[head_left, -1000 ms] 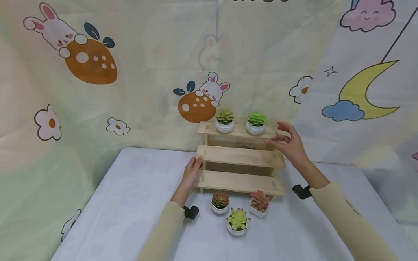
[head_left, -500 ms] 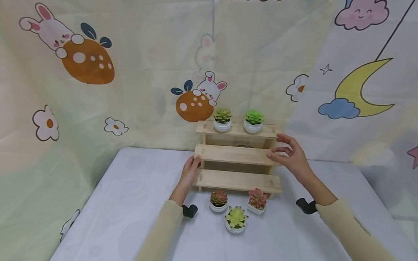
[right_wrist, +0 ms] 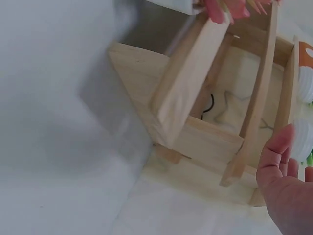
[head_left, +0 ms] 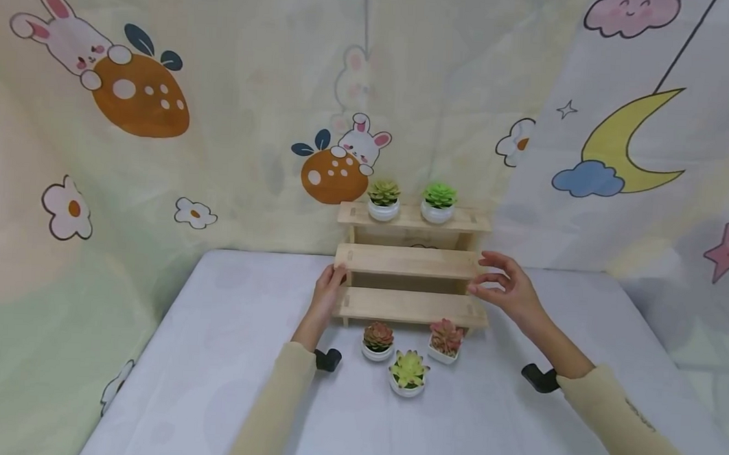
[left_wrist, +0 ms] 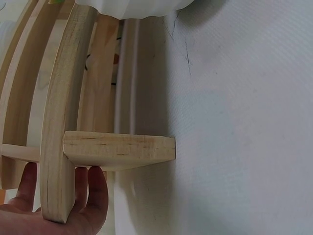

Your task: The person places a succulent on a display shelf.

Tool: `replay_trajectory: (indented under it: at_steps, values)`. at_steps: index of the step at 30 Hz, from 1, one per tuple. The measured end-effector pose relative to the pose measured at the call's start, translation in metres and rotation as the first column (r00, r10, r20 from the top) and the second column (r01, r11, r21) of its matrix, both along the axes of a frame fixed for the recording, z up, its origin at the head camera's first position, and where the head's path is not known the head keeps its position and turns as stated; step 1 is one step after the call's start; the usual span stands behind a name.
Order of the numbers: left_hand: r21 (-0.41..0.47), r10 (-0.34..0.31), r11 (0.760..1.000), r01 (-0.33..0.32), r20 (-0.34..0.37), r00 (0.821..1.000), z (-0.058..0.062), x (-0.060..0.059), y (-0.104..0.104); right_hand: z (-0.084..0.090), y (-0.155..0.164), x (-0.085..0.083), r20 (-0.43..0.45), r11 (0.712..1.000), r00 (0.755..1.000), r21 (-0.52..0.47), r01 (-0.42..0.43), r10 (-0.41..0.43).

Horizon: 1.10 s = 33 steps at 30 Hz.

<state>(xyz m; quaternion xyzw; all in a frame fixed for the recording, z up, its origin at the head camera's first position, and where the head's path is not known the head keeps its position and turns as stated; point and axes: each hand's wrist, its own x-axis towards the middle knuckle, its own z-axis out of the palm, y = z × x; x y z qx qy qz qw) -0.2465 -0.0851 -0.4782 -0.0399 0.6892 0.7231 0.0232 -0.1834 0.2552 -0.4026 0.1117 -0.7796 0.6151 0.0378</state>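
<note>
A three-tier wooden shelf point(head_left: 409, 261) stands on the table. My left hand point(head_left: 326, 294) grips its left end; in the left wrist view the fingers point(left_wrist: 97, 188) lie on both sides of a board's end, against the upright. Near the right end of the middle tier is my right hand point(head_left: 510, 290), fingers loosely bent and thumb apart from them, with nothing held; whether it touches the wood I cannot tell. Two potted succulents, an olive-green one point(head_left: 384, 200) and a bright green one point(head_left: 438, 202), sit on the top tier.
In front of the shelf stand a reddish-brown succulent point(head_left: 378, 341), a pink succulent point(head_left: 445, 342) in a squarish pot and a yellow-green succulent point(head_left: 408, 374). A white cloth covers the table point(head_left: 238, 386). Behind hangs a printed backdrop point(head_left: 253, 112).
My right hand has come down from the top tier to beside the middle tier's right end. The left hand keeps its place on the shelf. The head view has shifted slightly.
</note>
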Motion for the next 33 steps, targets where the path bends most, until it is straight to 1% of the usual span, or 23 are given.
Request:
replay_trajectory:
  at_steps: [6, 11, 15, 18, 24, 28, 33]
  values:
    - [0.0, 0.006, 1.0, -0.006, 0.016, 1.0, 0.003, -0.003, -0.001, -0.013, 0.003, 0.011, 0.018, 1.0, 1.0, -0.014, -0.004, 0.004]
    - [0.008, 0.004, 1.0, -0.004, 0.029, 1.0, 0.002, -0.004, -0.003, -0.026, 0.002, 0.022, 0.056, 1.0, 0.998, 0.027, 0.005, -0.007]
    - [0.01, -0.003, 1.0, 0.002, 0.029, 1.0, 0.002, -0.004, -0.003, -0.036, 0.002, 0.031, 0.079, 0.999, 0.997, 0.039, -0.01, 0.007]
    - [0.009, 0.0, 1.0, -0.001, 0.027, 1.0, 0.001, -0.003, -0.002, -0.044, 0.001, 0.036, 0.081, 0.999, 0.996, 0.032, -0.03, 0.028]
    - [0.002, 0.0, 1.0, 0.0, 0.015, 1.0, 0.002, -0.001, -0.001, -0.055, 0.0, 0.043, 0.081, 0.997, 0.995, 0.026, -0.067, 0.064]
    - [0.009, -0.011, 1.0, 0.011, 0.008, 1.0, 0.001, -0.001, -0.001, -0.061, 0.001, 0.047, 0.09, 0.996, 0.993, 0.051, -0.079, 0.074]
    - [0.01, -0.008, 1.0, 0.008, 0.005, 1.0, 0.0, -0.002, 0.0, -0.069, 0.002, 0.049, 0.103, 0.994, 0.991, 0.064, -0.092, 0.085]
